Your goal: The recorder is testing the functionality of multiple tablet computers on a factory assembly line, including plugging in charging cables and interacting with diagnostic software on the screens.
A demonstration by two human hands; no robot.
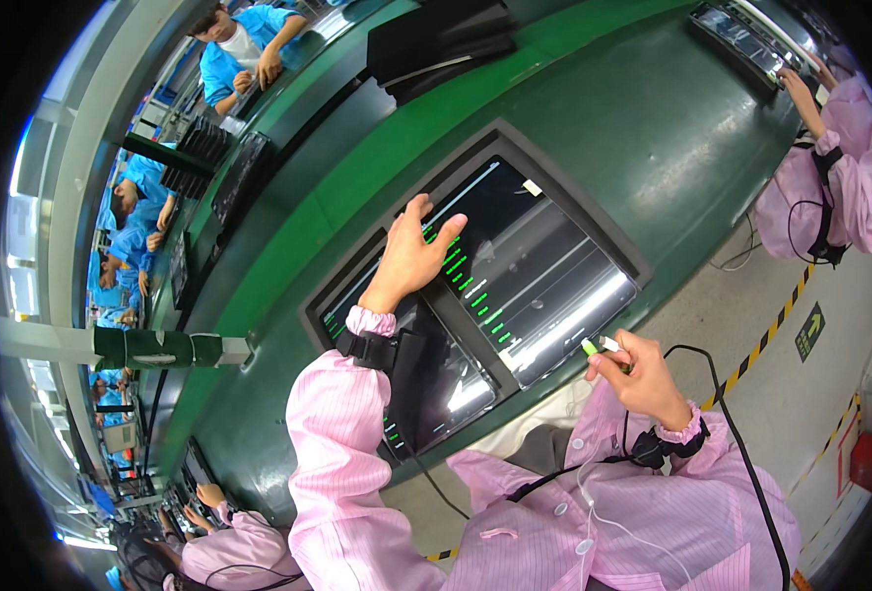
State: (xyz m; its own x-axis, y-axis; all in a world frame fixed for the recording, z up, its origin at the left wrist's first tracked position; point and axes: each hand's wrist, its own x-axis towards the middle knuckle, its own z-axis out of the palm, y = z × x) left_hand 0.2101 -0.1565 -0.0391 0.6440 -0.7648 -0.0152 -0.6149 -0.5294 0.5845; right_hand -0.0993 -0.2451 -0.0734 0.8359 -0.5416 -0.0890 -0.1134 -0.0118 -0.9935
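Observation:
Two dark flat screens lie side by side in a dark grey tray (618, 236) on the green bench. Rows of green marks light up the right screen (544, 266), which has a small pale label near its top corner. The left screen (436, 364) is partly covered by my arm. My left hand (414, 254) hovers over or touches the upper left of the right screen, fingers spread and nothing in them; contact cannot be told. Beside that screen's near corner, my right hand (643, 374) pinches a small green-and-white piece (594, 347), its kind unclear.
A black cable (717, 379) loops beside my right hand. Black covered equipment (436, 44) stands at the far side. A co-worker in pink handles a device (741, 44) at the far right. Another works at lower left; people in blue sit beyond. A wrapped post (160, 348) rises at left.

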